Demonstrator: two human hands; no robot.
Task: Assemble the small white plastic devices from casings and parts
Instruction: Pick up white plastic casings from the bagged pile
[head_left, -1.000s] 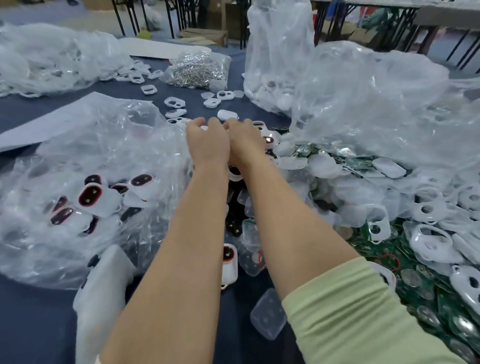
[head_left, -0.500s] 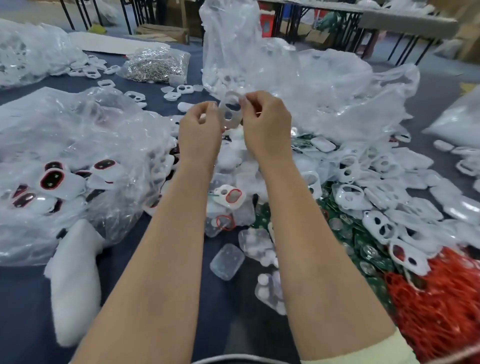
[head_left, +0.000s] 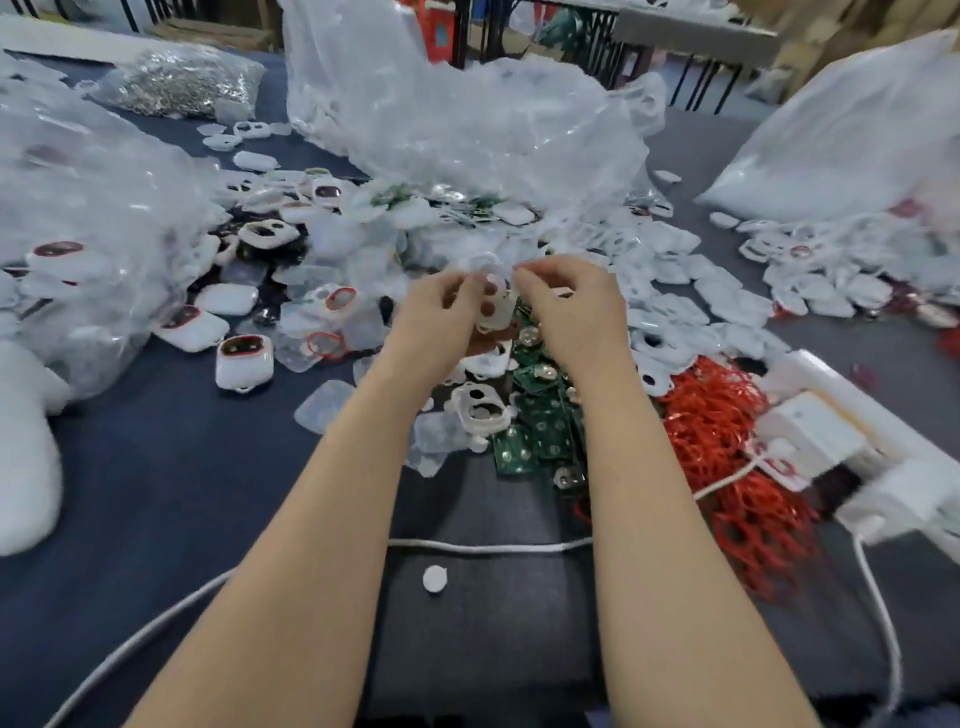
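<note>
Both hands meet above the middle of the table. My left hand (head_left: 439, 312) and my right hand (head_left: 571, 306) pinch one white casing (head_left: 493, 301) with two holes between their fingertips. Under the hands lies a heap of white casings (head_left: 675, 291) and green circuit boards (head_left: 540, 426). A loose casing (head_left: 480, 408) rests just below my left wrist. Assembled white devices with dark red-rimmed windows (head_left: 243, 361) sit to the left. Red rubber rings (head_left: 727, 441) are piled at the right.
Big clear plastic bags stand at the left (head_left: 88, 218), back centre (head_left: 457, 114) and back right (head_left: 841, 135). A bag of metal parts (head_left: 182, 83) lies far left back. A white power strip (head_left: 841, 447) and white cable (head_left: 467, 548) cross the near table. A white disc (head_left: 434, 578) lies close.
The hands picked a casing out of the pile, lifted it, and now hold it lower and closer. The view has swung right and down, showing the red rings and power strip.
</note>
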